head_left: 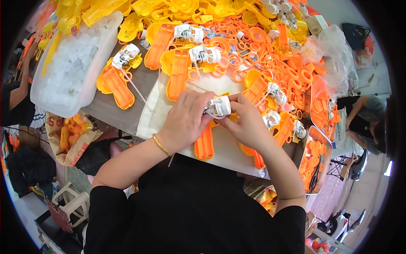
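L hand [187, 116] and R hand [246, 120] both hold a white mech. unit [220, 106], fingers pinched in narrow from either side; L fingers hide part of it. The unit is at the head end of an orange-and-yellow shell [204, 144], approx. centre of the work area, over a pale sheet [154, 106]. Can't tell if the shell lies flat on the sheet or is partly lifted.

Step in hand looks like seating the unit in the shell's upper end, prob. lining it up (other shells nearby, e.g. a left-hand shell [118, 84], carry similar white units). Next move prob. calls for steadying the shell w/ one hand & pressing the unit level w/ the other, w/o trapping fingertips. Orange rings [257, 34] and a tub [53, 106] of whitish pcs are off to the sides, touched by neither hand.
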Available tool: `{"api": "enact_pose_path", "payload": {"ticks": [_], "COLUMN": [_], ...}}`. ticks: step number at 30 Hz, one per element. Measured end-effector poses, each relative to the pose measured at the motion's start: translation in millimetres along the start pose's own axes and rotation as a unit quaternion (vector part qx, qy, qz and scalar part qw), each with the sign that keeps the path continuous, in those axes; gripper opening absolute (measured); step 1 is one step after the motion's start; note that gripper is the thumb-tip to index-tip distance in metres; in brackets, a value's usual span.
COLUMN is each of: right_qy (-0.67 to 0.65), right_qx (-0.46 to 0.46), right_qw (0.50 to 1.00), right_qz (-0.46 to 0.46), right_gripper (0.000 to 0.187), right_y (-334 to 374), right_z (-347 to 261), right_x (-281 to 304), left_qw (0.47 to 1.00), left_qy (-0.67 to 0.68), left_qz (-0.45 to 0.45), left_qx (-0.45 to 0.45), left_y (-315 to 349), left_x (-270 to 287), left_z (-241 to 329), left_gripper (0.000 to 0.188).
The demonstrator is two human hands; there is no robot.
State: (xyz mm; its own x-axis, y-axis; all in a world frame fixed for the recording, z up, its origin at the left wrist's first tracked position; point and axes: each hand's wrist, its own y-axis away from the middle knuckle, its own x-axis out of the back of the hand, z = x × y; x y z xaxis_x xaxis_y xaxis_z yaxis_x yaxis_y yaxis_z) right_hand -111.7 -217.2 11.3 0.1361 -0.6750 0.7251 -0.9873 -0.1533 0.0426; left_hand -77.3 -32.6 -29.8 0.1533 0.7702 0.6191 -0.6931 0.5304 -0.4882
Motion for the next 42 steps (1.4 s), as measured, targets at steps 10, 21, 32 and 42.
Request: {"api": "enact_pose_path", "payload": {"ticks": [10,21,32,42], "right_qy": [0.198,0.071,0.117,0.087], "right_qx": [0.078,-0.074,0.152,0.060], "right_qw": [0.971,0.946,0.978,0.994], "right_qz": [0.111,-0.309,0.080,0.007], "right_gripper": [0.026,0.038,0.072,0.050], "right_y": [6,-52,7,14], "right_z": [-5,-4,-5,-11], "right_x": [-22,22,-2,7], "left_qw": [1.000,0.997,0.991,0.994], "left_qy": [-0.009,0.028,-0.010,0.012], "left_qz": [-0.016,-0.027,-0.129,-0.031], "left_qx": [-0.019,-0.064,-0.023,0.100], "left_y": [-5,-4,-7,19], "left_x": [1,8,12,4], "left_z": [-10,-19,7,0], "left_gripper": [0.056,0.046,0.070,0.061]}}
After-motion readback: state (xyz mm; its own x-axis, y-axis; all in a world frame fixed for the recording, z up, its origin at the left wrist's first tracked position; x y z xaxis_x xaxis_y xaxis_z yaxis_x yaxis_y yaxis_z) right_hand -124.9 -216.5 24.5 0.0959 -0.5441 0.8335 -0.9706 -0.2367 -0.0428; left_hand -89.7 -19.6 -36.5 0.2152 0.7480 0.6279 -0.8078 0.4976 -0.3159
